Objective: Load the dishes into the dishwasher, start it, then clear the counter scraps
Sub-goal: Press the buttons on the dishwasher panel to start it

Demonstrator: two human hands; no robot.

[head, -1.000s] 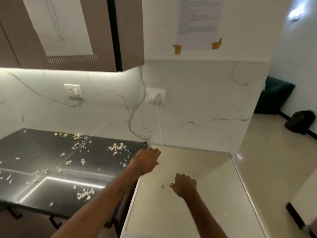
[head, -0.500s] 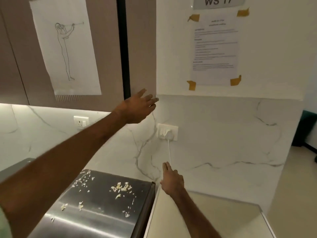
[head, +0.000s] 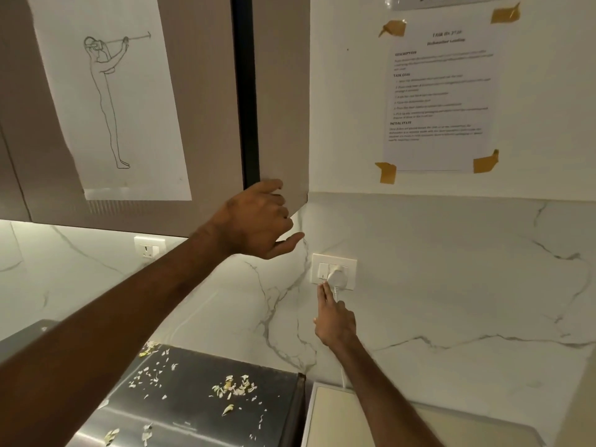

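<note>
My right hand (head: pixel 335 324) points two straight fingers (head: pixel 323 293) up at the wall switch (head: pixel 322 271), just above their tips and beside the white plug (head: pixel 337 279). My left hand (head: pixel 254 221) is higher, by the cupboard (head: pixel 280 124) corner, fingers loosely bent, holding nothing. The right is nearer, so I think it should press up.

White marble wall (head: pixel 451 285); brown cabinets (head: pixel 206 91)

A kitchen: marble backsplash (head: pixel 451 285), wall cabinets (head: pixel 206 124), scrap-strewn counter (head: pixel 200 398).
</note>
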